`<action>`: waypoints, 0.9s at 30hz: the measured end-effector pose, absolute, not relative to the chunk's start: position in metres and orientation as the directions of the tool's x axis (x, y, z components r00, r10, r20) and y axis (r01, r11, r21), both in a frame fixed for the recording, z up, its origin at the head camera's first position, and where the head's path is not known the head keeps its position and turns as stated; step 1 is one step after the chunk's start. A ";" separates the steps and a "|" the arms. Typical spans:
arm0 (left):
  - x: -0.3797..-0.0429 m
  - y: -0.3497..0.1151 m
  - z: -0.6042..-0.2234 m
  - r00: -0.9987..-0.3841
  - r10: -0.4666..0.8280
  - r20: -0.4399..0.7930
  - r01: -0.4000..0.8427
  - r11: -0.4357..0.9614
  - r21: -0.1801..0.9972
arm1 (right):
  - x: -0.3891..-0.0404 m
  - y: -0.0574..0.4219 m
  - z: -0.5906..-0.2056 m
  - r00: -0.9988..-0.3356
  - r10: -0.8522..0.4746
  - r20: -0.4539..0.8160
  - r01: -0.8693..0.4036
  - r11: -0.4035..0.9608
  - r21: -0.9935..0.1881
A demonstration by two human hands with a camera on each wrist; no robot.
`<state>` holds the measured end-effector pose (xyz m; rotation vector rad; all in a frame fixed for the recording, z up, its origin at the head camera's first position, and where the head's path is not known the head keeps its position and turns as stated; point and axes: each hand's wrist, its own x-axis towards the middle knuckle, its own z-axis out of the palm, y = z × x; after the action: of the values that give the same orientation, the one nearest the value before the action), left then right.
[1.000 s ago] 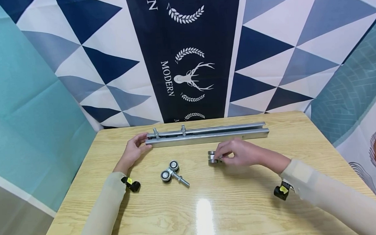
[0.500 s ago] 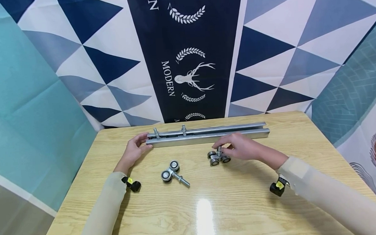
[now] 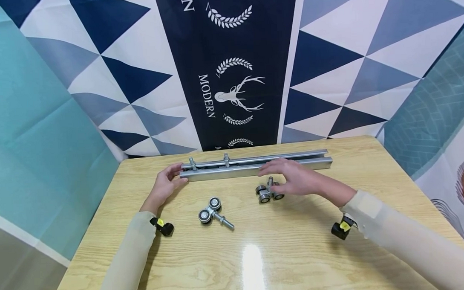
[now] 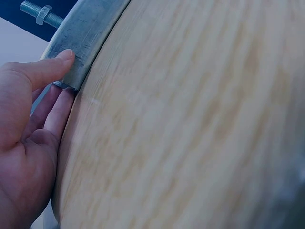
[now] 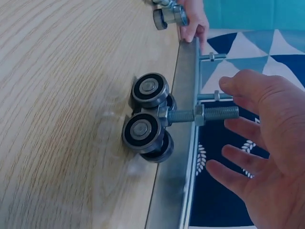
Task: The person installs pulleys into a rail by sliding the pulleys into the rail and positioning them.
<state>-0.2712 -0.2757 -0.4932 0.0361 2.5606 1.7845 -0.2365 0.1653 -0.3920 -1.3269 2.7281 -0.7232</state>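
My left hand (image 3: 164, 188) holds the left end of a silver metal channel rail (image 3: 225, 174) at the back of the table. In the left wrist view its thumb (image 4: 57, 67) lies on the rail's outer side, with fingers at the cut end. My right hand (image 3: 296, 178) hovers with loosely bent, spread fingers around a four-wheeled roller trolley (image 3: 264, 198) standing on its wheels, threaded bolt up. The right wrist view shows a gap between those fingers and the bolt (image 5: 221, 113). A second roller trolley (image 3: 205, 216) lies on its side, bolt pointing to the lower right.
Two upright threaded bolts (image 3: 226, 160) with nuts stick out of the rail's slot, toward its left end. The wooden table (image 3: 175, 266) meets a patterned fabric backdrop (image 3: 244, 55) just behind the rail.
My right hand has set the roller trolley upright from its side, then let go of the bolt and spread its fingers. The left hand and the rail have not moved.
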 end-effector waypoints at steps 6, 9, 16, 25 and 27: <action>-0.270 -0.275 -0.493 -1.000 0.025 -0.003 0.006 0.337 0.941 | -0.235 0.160 -0.386 -0.642 -0.760 0.097 -0.719 0.553 -0.422; -0.270 -0.275 -0.492 -1.000 0.026 -0.002 0.007 0.340 0.940 | -0.235 0.159 -0.383 -0.650 -0.758 0.059 -0.697 0.563 -0.444; -0.270 -0.273 -0.491 -1.000 0.025 -0.009 0.000 0.351 0.936 | -0.238 0.157 -0.381 -0.650 -0.760 -0.003 -0.683 0.585 -0.438; -0.271 -0.273 -0.492 -1.000 0.026 0.004 0.012 0.352 0.936 | -0.241 0.150 -0.381 -0.668 -0.743 -0.037 -0.656 0.612 -0.441; -0.271 -0.273 -0.492 -1.000 0.025 0.001 0.010 0.348 0.937 | -0.240 0.148 -0.383 -0.675 -0.736 -0.045 -0.652 0.624 -0.431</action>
<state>-0.2710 -0.2730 -0.4920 0.0336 2.5680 1.7859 -0.2398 0.1482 -0.3829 -1.1405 2.6296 -0.5696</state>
